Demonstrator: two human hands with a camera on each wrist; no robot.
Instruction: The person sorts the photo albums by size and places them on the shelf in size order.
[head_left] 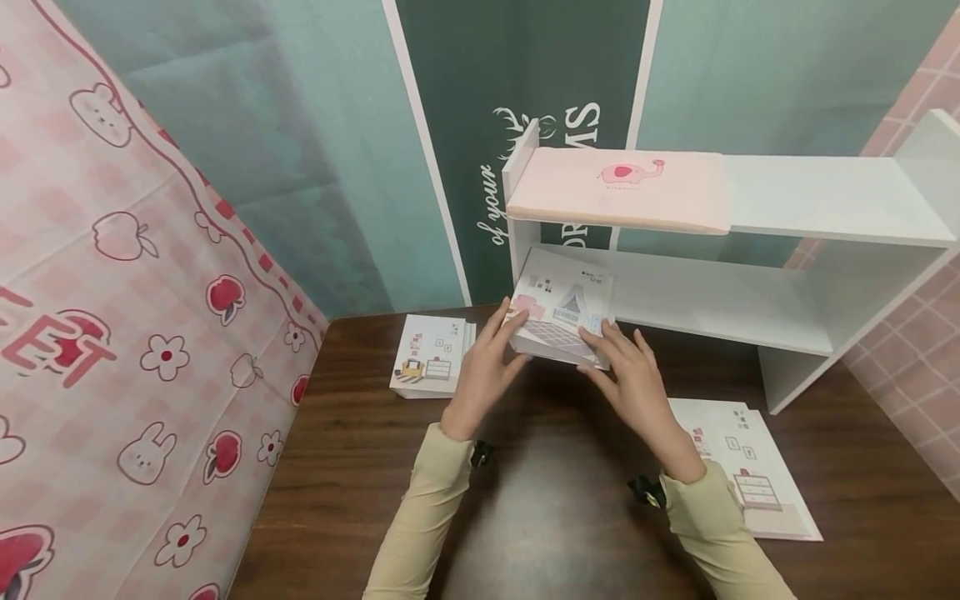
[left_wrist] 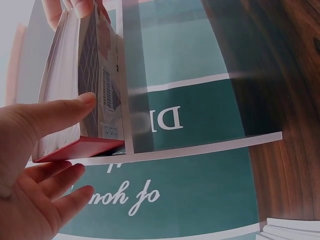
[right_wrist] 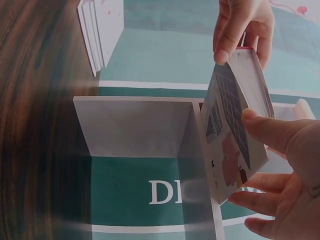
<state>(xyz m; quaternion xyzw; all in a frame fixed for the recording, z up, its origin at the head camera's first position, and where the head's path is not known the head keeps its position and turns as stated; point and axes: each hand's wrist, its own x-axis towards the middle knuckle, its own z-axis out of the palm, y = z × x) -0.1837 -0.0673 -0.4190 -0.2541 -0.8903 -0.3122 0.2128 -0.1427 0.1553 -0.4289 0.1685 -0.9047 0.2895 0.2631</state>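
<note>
A thick book [head_left: 558,287] with a printed cover, a barcode and white pages lies tilted at the left end of the lower board of a white shelf [head_left: 697,304]. My left hand [head_left: 483,362] grips its left side, and my right hand [head_left: 630,375] holds its right front corner. From the left wrist, the book's red end [left_wrist: 87,149] shows, with the left thumb [left_wrist: 60,115] on its page side. In the right wrist view, the right thumb [right_wrist: 270,130] presses the book's edge. The cover on the underside is hidden.
A small stack of books [head_left: 427,354] lies left of the shelf on the dark wooden table [head_left: 337,475]. Larger flat books [head_left: 765,467] lie partly under my right forearm. A pink elephant-print pad [head_left: 622,187] covers the upper board's left part. A patterned curtain [head_left: 165,275] hangs at left.
</note>
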